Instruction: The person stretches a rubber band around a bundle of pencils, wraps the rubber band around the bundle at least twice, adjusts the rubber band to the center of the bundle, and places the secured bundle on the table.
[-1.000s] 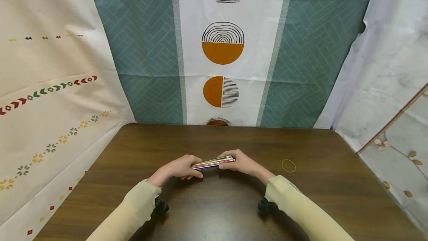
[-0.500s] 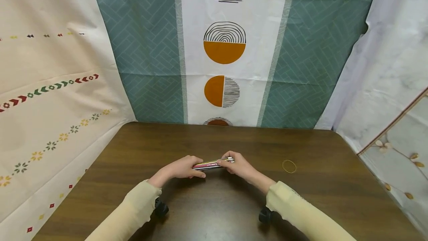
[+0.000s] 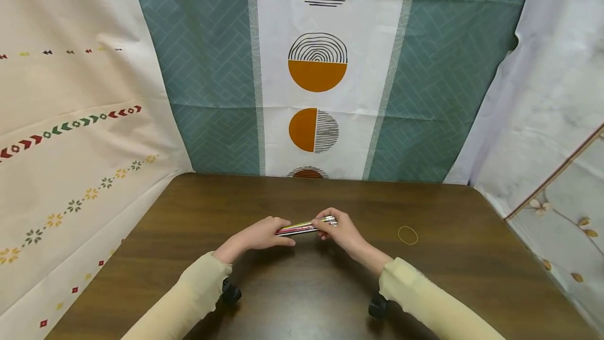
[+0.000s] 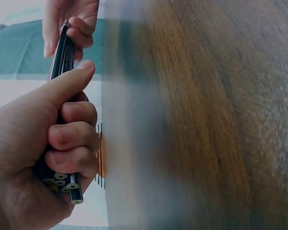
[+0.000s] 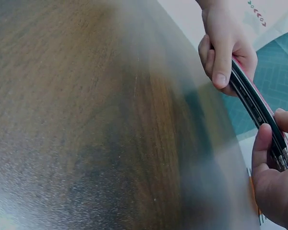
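A bundle of several pencils [image 3: 304, 226] is held level just above the brown table [image 3: 292, 303], one hand at each end. My left hand [image 3: 264, 235] grips the left end with fingers and thumb curled round it; the left wrist view shows the pencils' cut ends [image 4: 62, 181] sticking out below the left hand [image 4: 48, 143]. My right hand [image 3: 341, 230] pinches the eraser end between thumb and fingers. In the right wrist view the pencils [image 5: 257, 103] run from the right hand [image 5: 273, 182] to the left hand [image 5: 223, 48].
A thin yellow rubber band [image 3: 408, 234] lies flat on the table to the right of my right hand. Patterned cloths hang behind the table and on both sides, close around it.
Both hands and the pencil bundle have drifted slightly right and away from me. My right hand has shifted its hold at the eraser end. The rubber band has stayed put.
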`<action>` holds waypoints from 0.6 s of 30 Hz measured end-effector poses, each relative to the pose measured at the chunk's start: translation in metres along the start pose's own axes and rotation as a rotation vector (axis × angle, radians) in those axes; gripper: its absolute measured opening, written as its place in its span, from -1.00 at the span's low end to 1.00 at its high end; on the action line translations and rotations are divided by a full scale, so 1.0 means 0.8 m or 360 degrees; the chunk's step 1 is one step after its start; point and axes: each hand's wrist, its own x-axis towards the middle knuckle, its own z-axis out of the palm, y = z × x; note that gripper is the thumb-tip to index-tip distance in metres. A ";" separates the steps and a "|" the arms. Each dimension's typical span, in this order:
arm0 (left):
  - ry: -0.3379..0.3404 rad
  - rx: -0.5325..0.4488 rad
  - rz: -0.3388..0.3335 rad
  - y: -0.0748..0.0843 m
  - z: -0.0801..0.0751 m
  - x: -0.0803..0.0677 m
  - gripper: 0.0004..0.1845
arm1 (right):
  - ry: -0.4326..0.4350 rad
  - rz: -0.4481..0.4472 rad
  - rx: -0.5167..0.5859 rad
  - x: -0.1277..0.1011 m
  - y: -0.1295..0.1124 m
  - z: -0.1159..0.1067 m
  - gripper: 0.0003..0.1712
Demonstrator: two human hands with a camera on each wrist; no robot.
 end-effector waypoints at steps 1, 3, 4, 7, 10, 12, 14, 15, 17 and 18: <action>0.0008 0.0005 -0.0004 0.001 0.000 -0.001 -0.75 | -0.0005 -0.0009 0.0000 0.001 0.000 0.000 -0.65; 0.0021 0.0022 -0.0016 0.002 -0.001 -0.002 -0.74 | -0.0019 -0.0019 -0.0007 0.003 -0.001 0.000 -0.64; 0.0019 0.0033 -0.0013 0.003 -0.001 -0.001 -0.74 | -0.0020 -0.0019 -0.0009 0.003 -0.001 -0.001 -0.64; -0.0022 0.0070 -0.0015 0.005 0.000 0.001 -0.75 | -0.0023 -0.0010 -0.0027 0.002 0.000 -0.003 -0.66; -0.0078 0.0069 -0.0025 0.006 0.001 0.002 -0.75 | -0.0007 0.0003 -0.0060 -0.001 -0.005 -0.002 -0.69; -0.0128 0.0017 -0.0073 0.007 0.002 0.002 -0.75 | 0.0013 0.0011 -0.0088 -0.005 -0.013 0.000 -0.72; -0.0166 -0.0053 -0.0120 0.009 0.003 0.002 -0.76 | 0.0038 0.0009 -0.0119 -0.012 -0.024 0.002 -0.74; -0.0179 -0.0081 -0.0143 0.010 0.004 0.002 -0.76 | 0.0051 0.0009 -0.0135 -0.015 -0.029 0.002 -0.75; -0.0209 -0.0133 -0.0171 0.014 0.005 0.002 -0.76 | 0.0078 0.0007 -0.0154 -0.022 -0.038 0.003 -0.76; -0.0218 -0.0146 -0.0171 0.016 0.005 0.003 -0.76 | 0.0094 0.0002 -0.0159 -0.025 -0.041 0.003 -0.76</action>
